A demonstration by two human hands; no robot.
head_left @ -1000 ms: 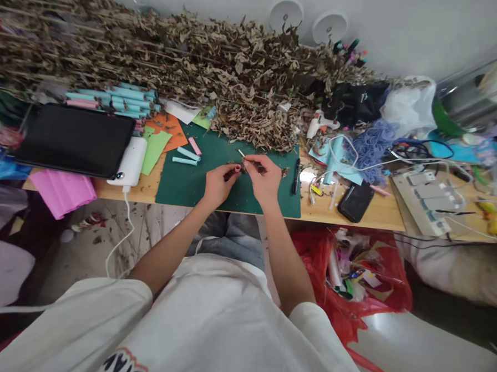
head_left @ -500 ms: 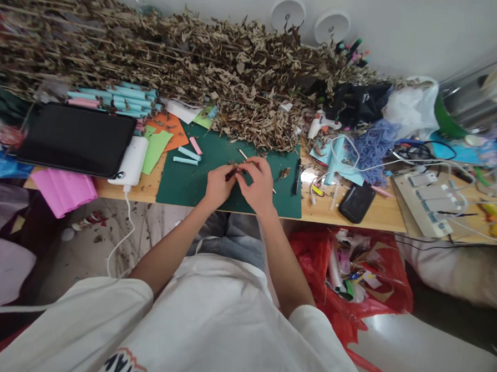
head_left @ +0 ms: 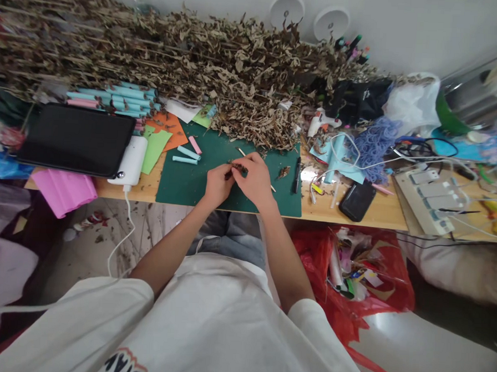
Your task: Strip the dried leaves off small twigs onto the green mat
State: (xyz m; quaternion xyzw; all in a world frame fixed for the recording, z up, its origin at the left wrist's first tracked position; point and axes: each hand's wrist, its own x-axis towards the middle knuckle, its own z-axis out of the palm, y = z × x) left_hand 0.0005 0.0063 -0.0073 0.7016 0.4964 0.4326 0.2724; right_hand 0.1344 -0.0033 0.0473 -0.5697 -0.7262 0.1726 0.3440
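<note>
My left hand (head_left: 217, 183) and my right hand (head_left: 255, 178) meet over the green cutting mat (head_left: 190, 180), fingers pinched together on a small dried leaf sprig (head_left: 236, 165) held between them. A thin wooden stick (head_left: 242, 152) pokes out past the fingers toward the leaf pile. The pink roll seen earlier in my left fingers is hidden. Two light blue paper rolls (head_left: 187, 156) and a pink roll (head_left: 194, 145) lie on the mat to the left. A loose dried leaf (head_left: 283, 172) lies to the right of my hands.
A big heap of dried leafy branches (head_left: 175, 65) fills the back of the desk. A black tablet (head_left: 74, 138) and white power bank (head_left: 130, 161) sit left. A black pen (head_left: 297, 176), black phone (head_left: 356, 201), power strip (head_left: 429, 201) and cables lie right. A red bag (head_left: 352, 269) hangs below.
My right hand has slid left and closed over the left hand's fingers, covering the pink roll and sprig. The hands now sit tighter together.
</note>
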